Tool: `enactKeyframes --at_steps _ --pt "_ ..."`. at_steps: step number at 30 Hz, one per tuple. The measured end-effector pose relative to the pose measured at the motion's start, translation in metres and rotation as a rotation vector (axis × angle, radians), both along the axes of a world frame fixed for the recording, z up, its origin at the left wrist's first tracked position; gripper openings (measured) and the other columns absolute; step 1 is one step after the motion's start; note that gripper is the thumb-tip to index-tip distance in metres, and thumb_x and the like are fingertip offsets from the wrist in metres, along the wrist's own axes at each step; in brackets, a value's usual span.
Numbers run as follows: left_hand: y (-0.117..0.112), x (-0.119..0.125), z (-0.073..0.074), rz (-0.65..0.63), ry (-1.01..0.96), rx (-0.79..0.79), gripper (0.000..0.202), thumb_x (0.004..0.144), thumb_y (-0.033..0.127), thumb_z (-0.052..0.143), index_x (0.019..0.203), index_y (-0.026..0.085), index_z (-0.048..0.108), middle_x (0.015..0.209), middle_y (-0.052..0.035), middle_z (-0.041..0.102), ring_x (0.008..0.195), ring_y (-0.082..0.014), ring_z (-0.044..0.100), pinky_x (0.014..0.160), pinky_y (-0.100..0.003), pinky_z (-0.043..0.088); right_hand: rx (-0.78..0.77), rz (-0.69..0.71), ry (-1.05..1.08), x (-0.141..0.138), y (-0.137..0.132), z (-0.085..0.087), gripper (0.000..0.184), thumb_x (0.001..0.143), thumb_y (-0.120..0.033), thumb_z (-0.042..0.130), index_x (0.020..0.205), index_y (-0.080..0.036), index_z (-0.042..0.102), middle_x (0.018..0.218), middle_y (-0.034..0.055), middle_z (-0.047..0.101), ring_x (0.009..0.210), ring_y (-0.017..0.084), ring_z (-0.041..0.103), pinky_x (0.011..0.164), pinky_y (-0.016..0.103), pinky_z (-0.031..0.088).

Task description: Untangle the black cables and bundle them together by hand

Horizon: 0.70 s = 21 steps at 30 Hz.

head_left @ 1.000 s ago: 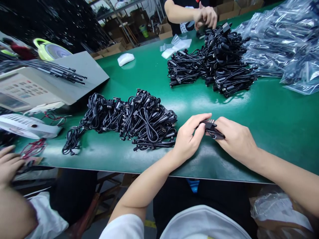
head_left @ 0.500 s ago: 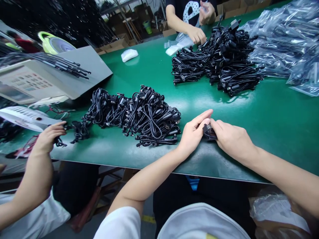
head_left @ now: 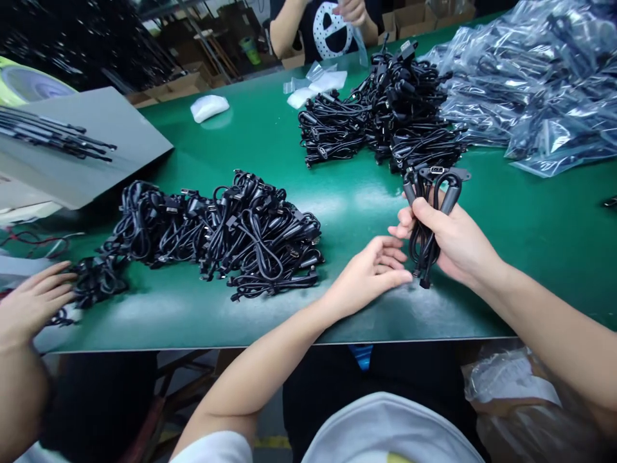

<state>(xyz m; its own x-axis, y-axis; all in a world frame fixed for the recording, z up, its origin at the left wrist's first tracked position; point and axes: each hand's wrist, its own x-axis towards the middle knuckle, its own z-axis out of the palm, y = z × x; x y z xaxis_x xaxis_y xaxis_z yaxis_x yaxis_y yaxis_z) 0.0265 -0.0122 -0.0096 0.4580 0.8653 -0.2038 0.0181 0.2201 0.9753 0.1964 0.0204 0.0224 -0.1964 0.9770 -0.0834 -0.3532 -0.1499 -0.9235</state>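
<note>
Holding one folded bundle of slim black plastic-sheathed cable [head_left: 427, 241]: my right hand [head_left: 453, 241], closed round its middle, thumb across the front. My left hand [head_left: 373, 273]: half open, fingers loosely curled, nothing in its grasp.

Position of bundle: between the hands, over the near side of the green glossy tabletop [head_left: 525, 257]. Long axis runs roughly from near edge to far edge; flat winged black connector [head_left: 438, 171] at the far end, small dark plugs [head_left: 424, 281] at the near end. Left hand lies just left of the near end, fingertips pointing towards it; right hand is the nearer, being already on it.

Also listed: heaped black coiled cables [head_left: 260, 231], left along the near edge; second black cable heap [head_left: 380, 116], towards the far edge; glossy clear plastic bags [head_left: 540, 83], far right corner.

Obscured: part of my right fingers, behind the bundle. Undetermined: contact between left fingertips and cable, or between bundle and tabletop. Cut off: small dark object [head_left: 611, 202] at the right; blurred co-worker's hand [head_left: 36, 299], left.
</note>
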Motion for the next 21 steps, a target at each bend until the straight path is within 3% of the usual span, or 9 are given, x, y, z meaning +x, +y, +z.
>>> enactKeyframes --at_steps 2,4,10,16,19,21 --pt "-0.004 0.005 -0.002 -0.116 0.02 -0.078 0.04 0.076 0.03 0.08 0.109 0.018 0.061 0.101 -0.006 0.068 0.088 -0.0151 0.065 0.087 -0.032 0.053 -0.014 -0.031 0.032 0.002 0.001 -0.002 0.027 0.089 -0.048 0.07 0.097 -0.024 0.061 0.083 -0.0022 0.064 0.08 0.014 0.068 0.088 0.033 0.057" --pt "-0.006 0.008 -0.003 -0.146 -0.002 -0.106 0.031 0.081 0.031 0.076 0.105 0.017 0.063 0.097 -0.0061 0.07 0.087 -0.0151 0.066 0.085 -0.031 0.052 0.012 -0.056 0.029 0.004 0.001 -0.002 0.03 0.089 -0.051 0.069 0.096 -0.023 0.06 0.084 -0.0016 0.064 0.082 0.015 0.069 0.09 0.034 0.057" --pt "-0.006 0.009 -0.002 -0.104 -0.069 -0.093 0.025 0.087 0.038 0.069 0.096 0.015 0.066 0.081 -0.0032 0.069 0.072 -0.0115 0.064 0.07 -0.025 0.05 0.065 -0.009 0.078 0.004 -0.005 0.007 0.023 0.091 -0.045 0.07 0.097 -0.025 0.059 0.081 -0.0033 0.061 0.075 0.014 0.067 0.093 0.036 0.056" --pt "-0.002 0.008 -0.007 -0.087 -0.032 -0.055 0.022 0.087 0.035 0.069 0.095 0.015 0.064 0.08 -0.0014 0.067 0.073 -0.0107 0.065 0.072 -0.024 0.052 0.215 0.104 0.123 0.003 -0.007 0.007 0.02 0.096 -0.04 0.065 0.103 -0.024 0.058 0.076 -0.0048 0.06 0.068 0.011 0.062 0.086 0.035 0.057" --pt "-0.002 0.011 -0.01 -0.107 0.008 0.007 0.022 0.089 0.035 0.066 0.099 0.016 0.064 0.083 -0.0026 0.069 0.075 -0.0126 0.067 0.076 -0.026 0.054 0.164 0.105 0.123 0.006 -0.008 0.01 0.024 0.087 -0.035 0.077 0.101 -0.023 0.062 0.076 -0.0053 0.056 0.056 0.007 0.052 0.065 0.027 0.054" --pt "-0.008 0.008 -0.007 -0.154 0.118 0.173 0.021 0.094 0.036 0.06 0.102 0.017 0.065 0.09 -0.0047 0.072 0.081 -0.0148 0.069 0.08 -0.028 0.054 0.102 0.051 0.024 0.01 -0.008 0.012 0.028 0.074 -0.029 0.087 0.093 -0.02 0.068 0.073 -0.0048 0.053 0.049 0.004 0.042 0.046 0.022 0.04"
